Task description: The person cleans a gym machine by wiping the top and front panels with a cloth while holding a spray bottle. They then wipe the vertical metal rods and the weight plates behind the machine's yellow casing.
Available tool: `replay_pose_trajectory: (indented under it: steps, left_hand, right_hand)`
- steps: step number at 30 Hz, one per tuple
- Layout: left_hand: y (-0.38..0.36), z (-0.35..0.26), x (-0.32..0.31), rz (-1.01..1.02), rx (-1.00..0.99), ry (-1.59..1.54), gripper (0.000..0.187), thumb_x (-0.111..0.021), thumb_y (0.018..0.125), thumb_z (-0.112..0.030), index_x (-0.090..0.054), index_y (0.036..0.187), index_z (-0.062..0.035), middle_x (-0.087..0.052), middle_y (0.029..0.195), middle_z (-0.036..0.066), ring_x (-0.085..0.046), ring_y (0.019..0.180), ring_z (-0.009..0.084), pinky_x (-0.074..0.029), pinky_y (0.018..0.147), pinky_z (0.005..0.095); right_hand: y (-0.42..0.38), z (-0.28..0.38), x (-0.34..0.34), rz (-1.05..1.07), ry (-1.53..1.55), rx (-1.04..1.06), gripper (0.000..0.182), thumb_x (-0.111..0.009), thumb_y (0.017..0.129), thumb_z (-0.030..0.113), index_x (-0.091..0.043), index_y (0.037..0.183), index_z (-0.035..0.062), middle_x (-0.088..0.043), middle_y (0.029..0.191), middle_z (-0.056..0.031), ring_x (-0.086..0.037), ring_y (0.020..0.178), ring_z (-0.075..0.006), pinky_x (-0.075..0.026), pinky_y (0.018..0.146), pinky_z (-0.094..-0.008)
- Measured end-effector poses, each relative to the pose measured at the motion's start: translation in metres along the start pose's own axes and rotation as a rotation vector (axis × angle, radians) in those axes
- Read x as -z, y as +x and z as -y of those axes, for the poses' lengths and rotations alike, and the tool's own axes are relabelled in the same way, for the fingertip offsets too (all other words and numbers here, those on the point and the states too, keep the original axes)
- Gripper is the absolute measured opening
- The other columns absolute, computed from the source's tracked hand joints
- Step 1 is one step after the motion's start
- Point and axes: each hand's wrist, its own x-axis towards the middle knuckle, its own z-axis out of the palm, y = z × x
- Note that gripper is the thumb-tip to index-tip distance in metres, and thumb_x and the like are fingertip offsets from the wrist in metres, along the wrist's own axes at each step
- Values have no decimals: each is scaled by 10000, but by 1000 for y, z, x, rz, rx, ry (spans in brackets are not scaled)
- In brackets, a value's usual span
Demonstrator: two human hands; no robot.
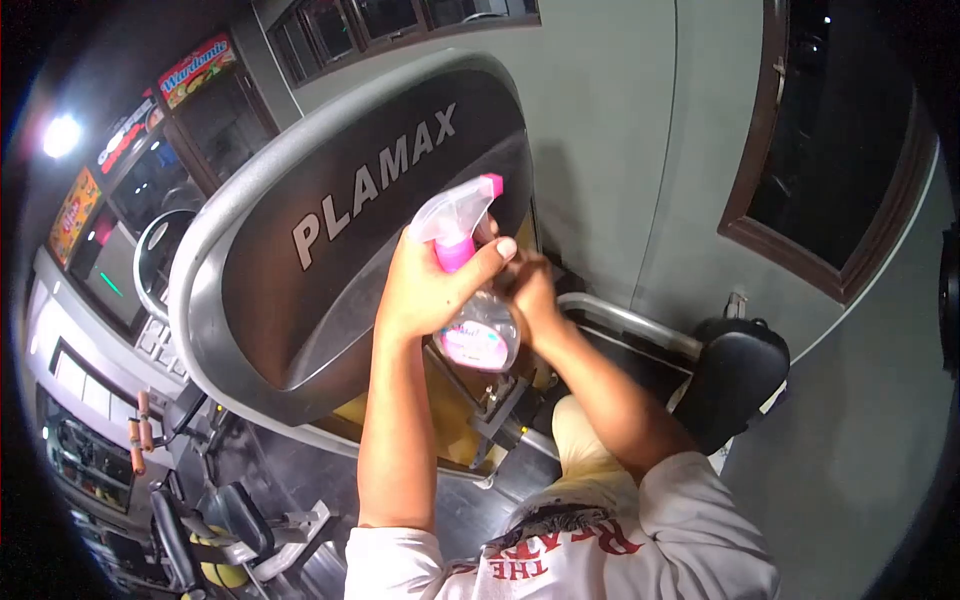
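My left hand (413, 290) is closed around the neck of a clear spray bottle (478, 340) with a pink collar, a pink nozzle and a pink-and-white label. Its thumb lies across the front of the bottle, which is tilted and held up before the dark PLAMAX panel (370, 190) of a gym machine. Just right of the bottle is my right hand (532, 290), close to the panel's right edge. Motion smears it and the bottle partly covers it, so its fingers and anything in them cannot be made out.
A black padded seat (735, 375) with a grey metal bar (630, 322) stands at the right. Other gym equipment with black pads (245, 520) is at lower left. A grey wall (610, 150) with a brown-framed window (830, 140) rises behind.
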Motion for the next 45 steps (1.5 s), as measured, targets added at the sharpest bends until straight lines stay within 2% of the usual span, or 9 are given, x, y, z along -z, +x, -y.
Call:
replay_pose_trajectory:
  steps: [3,6,9,14,21,26,30,32,45]
  left_hand:
    - [-1,3,0,6,-48,74,418,-786,847,-105,-635,1227,-24,-638,869,4,-613,730,95,-526,649,273]
    - [-1,9,1,0,-63,128,394,-778,858,-88,-624,1214,-24,-631,865,8,-620,699,99,-537,603,274]
    - [1,6,0,23,-93,73,443,-772,861,-81,-613,1272,-29,-624,884,-2,-613,724,95,-537,611,273]
    - [0,3,-1,19,-61,121,473,-757,871,-82,-601,1314,-27,-616,889,-8,-601,735,84,-534,616,267]
    - [-1,10,0,-1,-90,137,459,-759,867,-74,-606,1297,-24,-626,882,-4,-605,721,88,-520,621,268]
    - [0,12,4,-10,-26,132,365,-760,851,-43,-624,1188,-15,-648,902,12,-634,754,99,-537,634,271]
    - [-1,10,0,-61,3,21,282,-737,847,-14,-621,1104,-9,-680,894,48,-664,823,129,-554,637,280]
    - [-4,5,-4,-115,72,-58,421,-781,815,-47,-656,1213,13,-673,923,14,-622,848,110,-516,793,283]
    - [6,-2,-2,-78,-63,147,257,-806,750,-29,-693,965,56,-726,838,134,-728,728,240,-565,670,320]
  right_hand:
    - [48,-55,0,-111,372,-136,128,-670,867,138,-638,907,21,-694,818,-101,-645,727,-184,-512,667,-354]
    - [78,-48,20,-247,33,-337,166,-659,929,163,-599,860,25,-585,676,-34,-539,639,-116,-451,584,-315]
    - [34,-42,-8,-192,508,-140,86,-679,933,131,-627,942,64,-641,894,13,-577,807,-110,-476,728,-288]
    - [25,-12,-7,-201,-59,79,161,-713,873,123,-648,1002,51,-692,839,-83,-641,794,-153,-519,730,-308]
    - [69,-59,9,-234,249,-329,230,-680,919,240,-657,961,15,-685,835,-97,-643,744,-176,-516,674,-360]
    - [16,-29,7,-45,-76,236,223,-716,775,42,-654,987,7,-710,961,-176,-725,875,-335,-553,737,-392]
    - [82,-59,29,-94,-38,-267,152,-686,913,173,-622,918,34,-628,688,-62,-574,650,-106,-482,626,-309]
    - [84,-66,36,-76,-23,-287,170,-665,941,194,-620,912,33,-615,700,-51,-548,656,-101,-467,624,-300]
    - [114,-113,61,144,246,-313,125,-684,949,120,-649,936,1,-624,792,-5,-556,753,-79,-470,708,-261]
